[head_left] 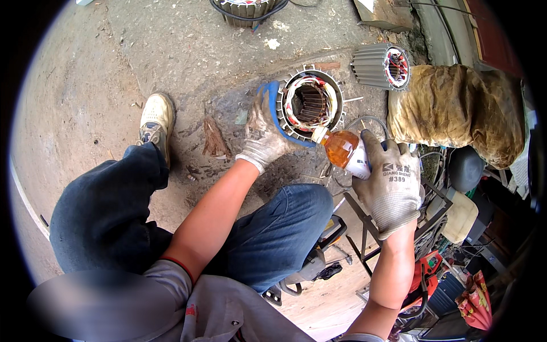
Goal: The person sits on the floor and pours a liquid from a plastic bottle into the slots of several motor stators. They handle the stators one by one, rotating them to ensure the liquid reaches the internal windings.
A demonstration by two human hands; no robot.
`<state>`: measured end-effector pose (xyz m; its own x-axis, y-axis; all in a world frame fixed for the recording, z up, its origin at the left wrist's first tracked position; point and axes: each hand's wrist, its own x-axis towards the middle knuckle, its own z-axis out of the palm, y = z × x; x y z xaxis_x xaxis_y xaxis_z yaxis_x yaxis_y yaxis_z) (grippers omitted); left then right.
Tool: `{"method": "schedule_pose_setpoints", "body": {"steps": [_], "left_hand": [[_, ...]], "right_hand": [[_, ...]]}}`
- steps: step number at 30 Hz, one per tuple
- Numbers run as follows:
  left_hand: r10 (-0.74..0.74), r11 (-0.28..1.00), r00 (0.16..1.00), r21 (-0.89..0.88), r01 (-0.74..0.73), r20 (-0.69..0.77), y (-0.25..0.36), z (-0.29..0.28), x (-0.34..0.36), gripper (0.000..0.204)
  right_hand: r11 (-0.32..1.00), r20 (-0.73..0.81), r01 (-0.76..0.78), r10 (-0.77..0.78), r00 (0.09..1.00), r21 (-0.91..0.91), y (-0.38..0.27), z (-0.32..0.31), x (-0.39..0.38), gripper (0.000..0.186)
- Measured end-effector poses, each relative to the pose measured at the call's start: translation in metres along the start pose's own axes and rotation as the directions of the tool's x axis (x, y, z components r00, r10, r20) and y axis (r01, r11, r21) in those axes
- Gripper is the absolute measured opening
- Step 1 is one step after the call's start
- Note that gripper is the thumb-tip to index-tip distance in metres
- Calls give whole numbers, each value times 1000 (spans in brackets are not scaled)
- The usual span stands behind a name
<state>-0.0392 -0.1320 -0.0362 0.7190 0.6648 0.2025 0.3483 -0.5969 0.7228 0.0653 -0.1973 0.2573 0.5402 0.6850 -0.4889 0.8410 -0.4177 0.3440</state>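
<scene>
A ribbed motor stator [310, 102] with copper-brown slots and white-and-red wrapped windings stands on the ground, its open end facing up. My left hand [265, 126], in a soiled white glove, grips its left side; a curved blue strip lies between the glove and the rim, and some fingertips are hidden. My right hand [388, 171], also gloved, is closed around a clear plastic bottle [343, 149] of amber liquid with a white label. The bottle is tilted, its pale neck at the stator's lower right rim. Whether liquid flows out cannot be made out.
Another grey ribbed stator [379, 66] lies on its side beside a stained brown sack [456, 111]. One more stator [246, 11] sits at the far edge, circled by a black cable. A wood scrap [215, 138] lies near my left hand. Metal frames and tools crowd the right.
</scene>
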Motion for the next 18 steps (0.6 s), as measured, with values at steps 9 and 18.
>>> {"method": "schedule_pose_setpoints", "body": {"steps": [9,18], "left_hand": [[-67,997,997,-26,68,31,3,-1,0,155],[-100,985,995,-142,101,18,-5,11,-5,160]], "right_hand": [[996,3,-80,80,997,-30,14,8,-3,74],[994,-50,-108,106,993,-33,25,14,-6,76]]}}
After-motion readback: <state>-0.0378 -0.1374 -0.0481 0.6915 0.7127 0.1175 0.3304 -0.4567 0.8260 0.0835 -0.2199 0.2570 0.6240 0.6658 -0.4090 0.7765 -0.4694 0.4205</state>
